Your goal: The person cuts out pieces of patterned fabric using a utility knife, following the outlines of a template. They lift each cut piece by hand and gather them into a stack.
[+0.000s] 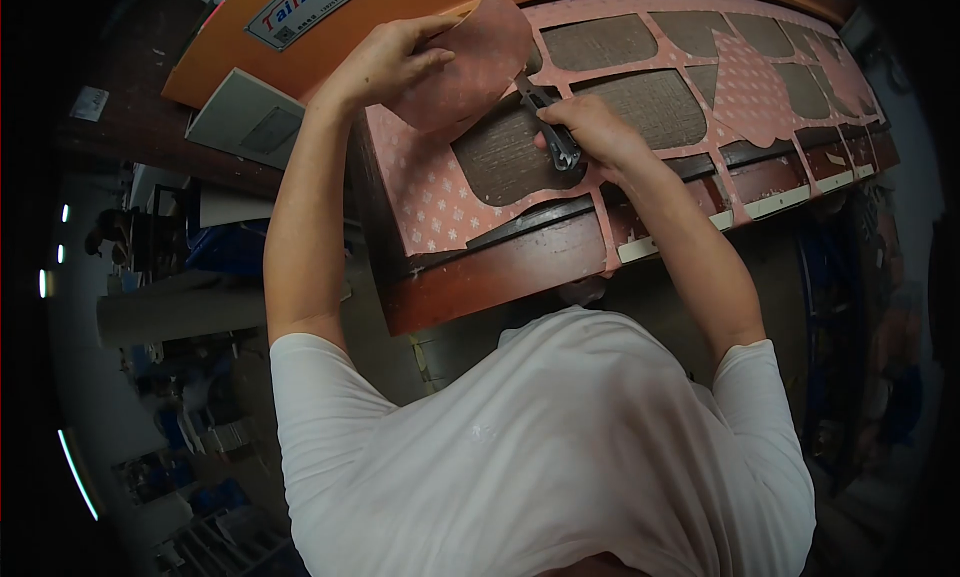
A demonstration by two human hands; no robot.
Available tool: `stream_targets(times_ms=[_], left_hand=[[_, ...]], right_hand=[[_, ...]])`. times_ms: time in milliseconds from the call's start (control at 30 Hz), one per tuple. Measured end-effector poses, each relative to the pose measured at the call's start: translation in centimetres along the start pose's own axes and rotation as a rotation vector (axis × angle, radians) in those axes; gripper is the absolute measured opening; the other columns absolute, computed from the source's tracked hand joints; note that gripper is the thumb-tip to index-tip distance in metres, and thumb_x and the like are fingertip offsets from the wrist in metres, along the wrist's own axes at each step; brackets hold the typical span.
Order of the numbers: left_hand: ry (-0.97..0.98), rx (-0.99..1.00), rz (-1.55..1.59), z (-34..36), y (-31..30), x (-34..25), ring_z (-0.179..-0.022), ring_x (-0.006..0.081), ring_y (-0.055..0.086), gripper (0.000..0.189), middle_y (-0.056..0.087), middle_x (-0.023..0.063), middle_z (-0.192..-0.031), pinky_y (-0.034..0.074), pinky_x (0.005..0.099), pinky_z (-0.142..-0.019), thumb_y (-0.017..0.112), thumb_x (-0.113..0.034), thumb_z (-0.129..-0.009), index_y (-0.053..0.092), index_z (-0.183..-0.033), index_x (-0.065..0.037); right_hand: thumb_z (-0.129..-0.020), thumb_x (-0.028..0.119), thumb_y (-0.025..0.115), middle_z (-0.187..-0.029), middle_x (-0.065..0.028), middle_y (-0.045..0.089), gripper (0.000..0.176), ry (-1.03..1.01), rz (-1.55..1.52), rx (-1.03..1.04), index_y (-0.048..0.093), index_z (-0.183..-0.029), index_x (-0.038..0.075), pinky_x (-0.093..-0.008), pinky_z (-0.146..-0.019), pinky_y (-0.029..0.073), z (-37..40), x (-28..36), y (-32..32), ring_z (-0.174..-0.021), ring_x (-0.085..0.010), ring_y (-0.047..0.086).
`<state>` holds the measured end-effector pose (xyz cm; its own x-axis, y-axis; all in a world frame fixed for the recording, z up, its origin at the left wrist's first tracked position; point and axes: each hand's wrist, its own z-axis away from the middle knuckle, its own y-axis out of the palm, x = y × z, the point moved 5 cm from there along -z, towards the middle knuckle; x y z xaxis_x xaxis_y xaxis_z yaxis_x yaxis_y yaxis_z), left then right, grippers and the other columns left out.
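My left hand [395, 62] has its thumb and fingers closed on a cut piece of pink patterned sheet [475, 62], lifted above the table's far left part. In my right hand [595, 132] is a dark utility knife [550, 127], its front end pointing up at the lower right edge of that piece. Beneath both hands lies a pink sheet with a pale flower-like print [425, 197]. Large rounded openings are cut in it, and the dark worn work surface [505, 157] shows through them. Loose pink flaps [750, 92] lie over the sheet farther right.
An orange machine panel [235, 37] with a lettered sign [310, 7] rises behind the table. A grey box [245, 117] stands at its left. The table's front has a reddish-brown edge [500, 272] and a pale measuring strip [770, 205]. Shelves and stacked goods fill the dim left side.
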<state>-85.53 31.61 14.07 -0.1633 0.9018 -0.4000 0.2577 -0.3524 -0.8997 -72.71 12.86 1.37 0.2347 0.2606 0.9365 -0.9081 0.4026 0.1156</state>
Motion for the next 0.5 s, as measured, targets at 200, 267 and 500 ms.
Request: stream_targets(times_ms=[200, 267, 500], left_hand=[[-0.093, -0.035, -0.001, 0.8, -0.4, -0.9, -0.104, 0.0181, 0.068, 0.047, 0.072, 0.0136, -0.113, 0.053, 0.0328, -0.09, 0.068, -0.014, -0.095, 0.056, -0.14, -0.004], [-0.082, -0.141, 0.042, 1.7, -1.3, -1.0, -0.1, 0.0178, 0.068, 0.047, 0.073, 0.0139, -0.11, 0.054, 0.0321, -0.087, 0.068, -0.014, -0.094, 0.057, -0.139, -0.006], [-0.336, -0.161, 0.259, 6.1, -1.8, 0.7, -0.103, 0.0145, 0.066, 0.051, 0.071, 0.0107, -0.116, 0.052, 0.0288, -0.09, 0.071, -0.016, -0.093, 0.056, -0.139, 0.001]], right_hand=[[-0.094, 0.018, 0.06, -0.077, -0.0093, 0.069, 0.025, 0.1, 0.26, 0.177, 0.065, -0.094, -0.006, -0.0282, -0.055, 0.051, 1.1, -2.9, 2.4, -0.064, -0.0136, 0.065], [-0.093, 0.018, 0.061, -0.076, -0.0088, 0.069, 0.024, -0.019, 0.272, 0.209, 0.066, -0.094, -0.005, -0.0298, -0.055, 0.051, 2.5, -4.6, 3.8, -0.061, -0.0136, 0.063], [-0.099, 0.021, 0.058, -0.079, -0.0039, 0.068, 0.024, 0.024, -0.027, 0.17, 0.065, -0.105, -0.001, -0.0245, -0.061, 0.049, 8.9, -8.8, 0.2, -0.068, -0.0074, 0.061]])
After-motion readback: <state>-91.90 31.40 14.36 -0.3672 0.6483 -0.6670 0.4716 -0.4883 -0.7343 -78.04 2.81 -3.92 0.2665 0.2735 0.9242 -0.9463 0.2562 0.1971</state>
